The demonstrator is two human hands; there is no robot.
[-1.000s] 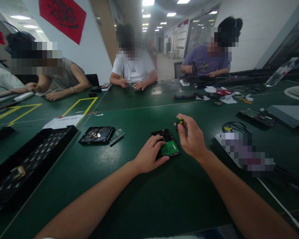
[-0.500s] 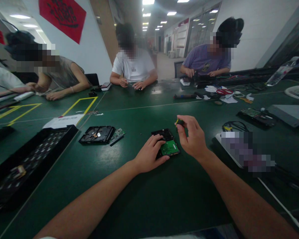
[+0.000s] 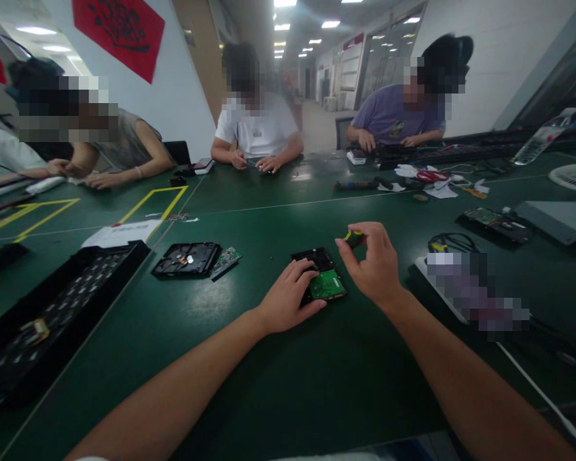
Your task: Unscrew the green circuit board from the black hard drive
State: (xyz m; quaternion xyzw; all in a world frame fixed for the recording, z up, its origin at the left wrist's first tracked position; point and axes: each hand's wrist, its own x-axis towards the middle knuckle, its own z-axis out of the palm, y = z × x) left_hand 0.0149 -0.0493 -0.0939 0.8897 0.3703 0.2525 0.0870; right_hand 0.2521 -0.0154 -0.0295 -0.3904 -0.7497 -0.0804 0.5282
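A hard drive (image 3: 329, 282) with a green circuit board facing up lies flat on the green table. My left hand (image 3: 290, 296) grips its left side, fingers across the top and thumb along the near edge. Above and right of the drive, my right hand (image 3: 375, 262) is raised off the table. It pinches a stubby yellow-and-black screwdriver (image 3: 354, 238) between thumb and fingers; I cannot make out the tip. A second, dark hard drive (image 3: 187, 260) sits to the left, with a loose circuit board (image 3: 227, 260) beside it.
A long black tray (image 3: 67, 301) stands at left, with a white paper (image 3: 121, 233) behind it. To the right are a white slab-like object (image 3: 441, 291), a coiled cable (image 3: 454, 243), and another drive (image 3: 494, 225). Several people work across the table, near a water bottle (image 3: 544, 137).
My right hand has shifted slightly right, and the screwdriver has turned in its fingers so more of the yellow shows. My left hand and the drive have stayed put.
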